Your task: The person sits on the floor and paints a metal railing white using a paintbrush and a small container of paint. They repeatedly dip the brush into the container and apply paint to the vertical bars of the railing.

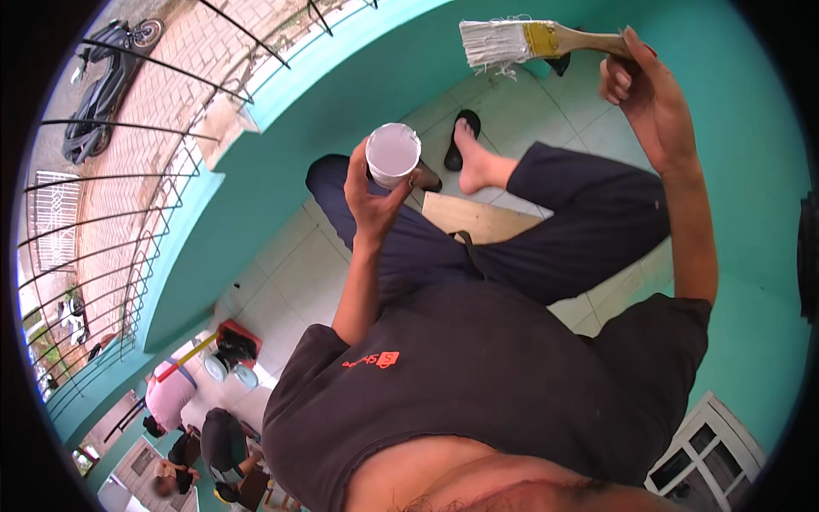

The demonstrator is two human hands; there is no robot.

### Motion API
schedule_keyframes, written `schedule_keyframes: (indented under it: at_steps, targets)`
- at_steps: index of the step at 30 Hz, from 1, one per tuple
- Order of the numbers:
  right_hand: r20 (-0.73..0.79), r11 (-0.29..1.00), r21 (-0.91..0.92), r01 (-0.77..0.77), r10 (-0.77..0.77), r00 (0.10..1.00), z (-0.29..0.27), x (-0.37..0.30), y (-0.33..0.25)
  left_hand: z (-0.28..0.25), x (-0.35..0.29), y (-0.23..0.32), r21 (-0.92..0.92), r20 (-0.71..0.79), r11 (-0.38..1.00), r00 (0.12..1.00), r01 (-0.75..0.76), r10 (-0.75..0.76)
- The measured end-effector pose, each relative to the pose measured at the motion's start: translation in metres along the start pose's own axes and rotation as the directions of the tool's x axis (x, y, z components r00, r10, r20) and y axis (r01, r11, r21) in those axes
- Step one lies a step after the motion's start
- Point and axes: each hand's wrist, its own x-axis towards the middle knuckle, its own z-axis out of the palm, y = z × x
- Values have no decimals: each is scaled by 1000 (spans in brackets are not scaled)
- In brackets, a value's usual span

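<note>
My left hand [372,202] is wrapped round a small white cup [392,171] held up over my left leg. Pale, whitish paint [393,148] shows inside the cup, with smears on its rim. Out to the upper right, my right hand [646,98] grips the wooden handle of a wide paintbrush [546,41]. The brush lies almost level, its bristles pointing left and caked with white paint near the green wall [725,102]. Cup and brush are well apart.
Beneath me is a wooden plank seat [478,219] on the tiled floor [286,264]. A low green wall with black metal bars [128,175] runs along the left; a motorcycle [104,90] stands beyond it. Several people [226,448] and a red container [239,341] are at the lower left.
</note>
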Motion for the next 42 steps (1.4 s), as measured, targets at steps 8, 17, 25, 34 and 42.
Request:
schedule_keyframes:
  at_steps: [8,17,25,34,42]
  targets:
    - [-180,914,404,28,49,983,0,-75,71,-4,-27,17,-10,-20,1000,1000,-11,10]
    - [-382,880,454,139,52,923,3,-105,107,-7,-28,15,54,-4,998,999,-33,33]
    - [-355,846,520,113,94,930,12,-108,134,-19,-29,28,119,1,987,994,-110,110]
    - [-406,834,538,118,135,904,17,-115,138,-20,-28,21,108,45,989,994,-102,97]
    - [-421,816,570,94,192,887,33,-118,145,-15,-24,34,105,72,982,986,-158,151]
